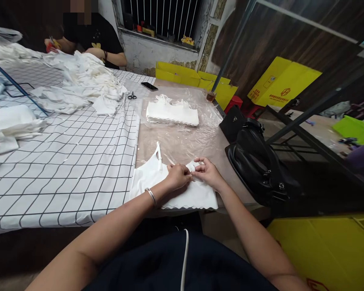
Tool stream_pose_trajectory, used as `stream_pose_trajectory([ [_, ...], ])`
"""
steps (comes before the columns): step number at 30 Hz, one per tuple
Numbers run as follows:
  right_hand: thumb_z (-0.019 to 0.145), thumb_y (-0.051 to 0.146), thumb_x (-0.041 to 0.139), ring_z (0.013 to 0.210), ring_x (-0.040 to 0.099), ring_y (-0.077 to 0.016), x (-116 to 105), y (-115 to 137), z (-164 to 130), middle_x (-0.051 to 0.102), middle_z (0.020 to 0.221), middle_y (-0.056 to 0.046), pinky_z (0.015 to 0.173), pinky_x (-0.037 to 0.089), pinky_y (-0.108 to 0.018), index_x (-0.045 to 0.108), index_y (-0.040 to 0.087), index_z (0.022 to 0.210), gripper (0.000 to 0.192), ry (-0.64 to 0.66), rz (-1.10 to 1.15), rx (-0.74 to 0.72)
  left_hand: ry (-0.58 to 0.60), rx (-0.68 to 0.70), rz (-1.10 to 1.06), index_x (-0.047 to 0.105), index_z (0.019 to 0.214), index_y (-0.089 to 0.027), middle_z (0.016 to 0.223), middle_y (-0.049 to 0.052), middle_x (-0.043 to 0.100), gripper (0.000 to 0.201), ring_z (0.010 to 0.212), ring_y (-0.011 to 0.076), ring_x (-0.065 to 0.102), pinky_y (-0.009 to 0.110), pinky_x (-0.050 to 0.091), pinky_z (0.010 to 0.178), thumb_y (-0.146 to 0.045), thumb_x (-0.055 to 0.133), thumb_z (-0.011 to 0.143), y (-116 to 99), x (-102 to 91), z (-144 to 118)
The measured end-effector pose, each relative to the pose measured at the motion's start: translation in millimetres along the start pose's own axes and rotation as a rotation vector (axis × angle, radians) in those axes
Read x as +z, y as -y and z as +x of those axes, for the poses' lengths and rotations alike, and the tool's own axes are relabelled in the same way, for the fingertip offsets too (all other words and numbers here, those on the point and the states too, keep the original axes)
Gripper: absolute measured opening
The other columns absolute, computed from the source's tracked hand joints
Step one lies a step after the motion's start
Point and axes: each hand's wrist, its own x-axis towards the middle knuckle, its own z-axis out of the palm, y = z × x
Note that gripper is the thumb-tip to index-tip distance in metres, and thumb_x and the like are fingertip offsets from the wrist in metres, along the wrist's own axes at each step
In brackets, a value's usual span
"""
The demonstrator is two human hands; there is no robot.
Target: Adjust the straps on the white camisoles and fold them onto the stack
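A white camisole (148, 178) with thin straps and a wavy hem lies flat at the table's front edge. My left hand (178, 176) rests on its upper middle, fingers closed on the fabric near the right-hand strap. Close beside it, my right hand (208, 173) pinches the same spot at the base of that strap, its other fingers curled. Whatever small detail sits between the fingertips is hidden. The left strap (158, 155) stands up loosely from the garment. Farther back, a neat stack of white camisoles (172, 113) lies on clear plastic sheeting.
Loose white garments (81, 81) heap on the checked cloth (103, 157) at left. Small scissors (132, 95) and a phone (149, 86) lie behind. A black handbag (257, 161) stands at right, near a metal post (233, 46). A co-worker (94, 40) sits across, holding red-handled scissors.
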Motion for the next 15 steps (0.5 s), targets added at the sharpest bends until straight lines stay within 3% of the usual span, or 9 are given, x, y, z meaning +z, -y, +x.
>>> stream_pose_trajectory([
  [5,0.066,0.021,0.064,0.063,0.054,-0.0121,-5,9,-2,0.057,0.068,0.006,0.063,0.042,-0.027,0.051,0.023,0.088,0.026,0.056,-0.321,-0.24,-0.011,0.033,-0.013,0.069,0.068,-0.015,0.081,0.006,0.071,0.018,0.091,0.0229,0.056,0.046,0.027,0.094,-0.031,0.068,0.076,2,2.7,0],
  [8,0.065,0.018,0.064,0.061,0.05,-0.0112,-5,17,0,0.055,0.066,0.006,0.059,0.04,-0.025,0.053,0.022,0.081,0.02,0.136,-0.409,-0.262,-0.015,0.04,-0.001,0.069,0.068,-0.015,0.082,0.007,0.071,0.017,0.091,0.0228,0.055,0.046,0.027,0.093,-0.029,0.067,0.077,2,3.4,0],
  [11,0.061,0.024,0.072,0.059,0.054,-0.0116,-2,16,5,0.059,0.065,0.006,0.056,0.041,-0.023,0.049,0.022,0.082,0.032,0.163,-0.179,-0.108,-0.013,0.04,0.03,0.069,0.069,-0.015,0.083,0.007,0.071,0.013,0.093,0.024,0.055,0.046,0.027,0.092,-0.026,0.069,0.075,1,3.0,0],
  [15,0.055,0.027,0.079,0.063,0.061,-0.0143,4,10,17,0.065,0.069,0.004,0.061,0.046,-0.026,0.044,0.023,0.086,0.047,0.042,0.218,0.05,-0.007,0.042,0.057,0.069,0.07,-0.016,0.083,0.006,0.071,0.012,0.096,0.0254,0.056,0.044,0.029,0.091,-0.026,0.071,0.074,-1,2.2,0],
])
